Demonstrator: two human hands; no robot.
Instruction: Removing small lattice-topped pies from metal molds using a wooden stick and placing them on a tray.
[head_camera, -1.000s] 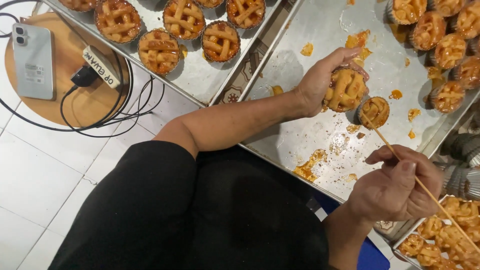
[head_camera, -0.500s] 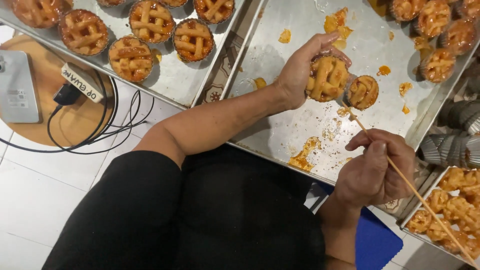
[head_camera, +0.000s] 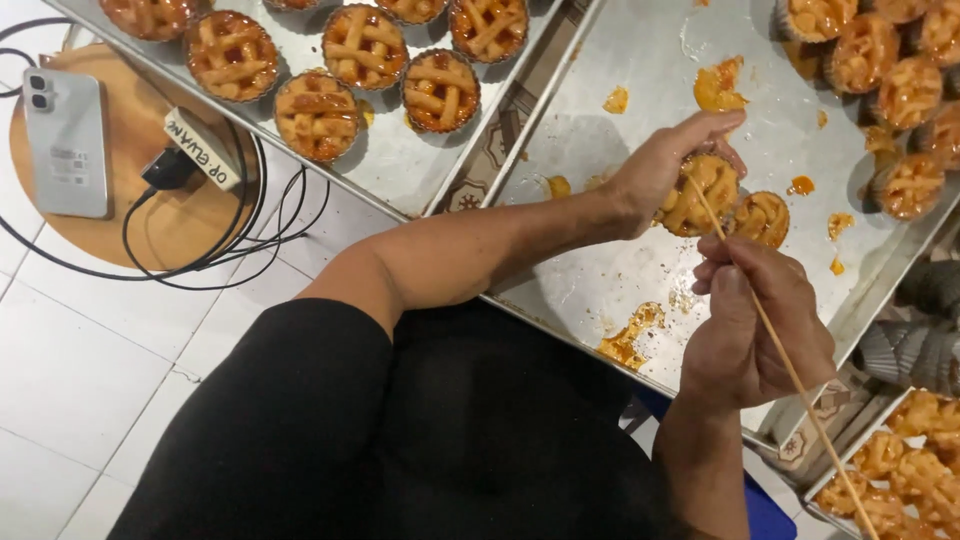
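**A small tart held over the tray, the skewer tip at its rim**

The lattice-topped tart (head_camera: 700, 195) sits in the left hand (head_camera: 655, 175), lifted just above the bare part of the large metal tray (head_camera: 620, 270), roughly at the tray's middle. The left grip is closed round the tart: fingers curl over its far edge and the thumb presses the near side, so the lattice top faces up and toward the camera.

The thin wooden skewer (head_camera: 770, 345) runs as a long diagonal, its far tip touching the tart's top near the rim, its shaft passing through the right hand (head_camera: 755, 320) and on down toward the lower right corner of the view. The right grip is pinched together on the skewer, fingertips bunched near the upper third of the stick. The tart lies up and to the left of the right hand, in line with the skewer's long axis, and the two hands are near each other without touching.

Just beside the held tart, a second small tart (head_camera: 762, 217) rests on the tray. Orange crumbs and smears (head_camera: 630, 340) dot the metal. Another tray of lattice tarts (head_camera: 400, 160) stands to the left, and a phone (head_camera: 65, 140) with its cable lies on a round wooden board (head_camera: 170, 225).
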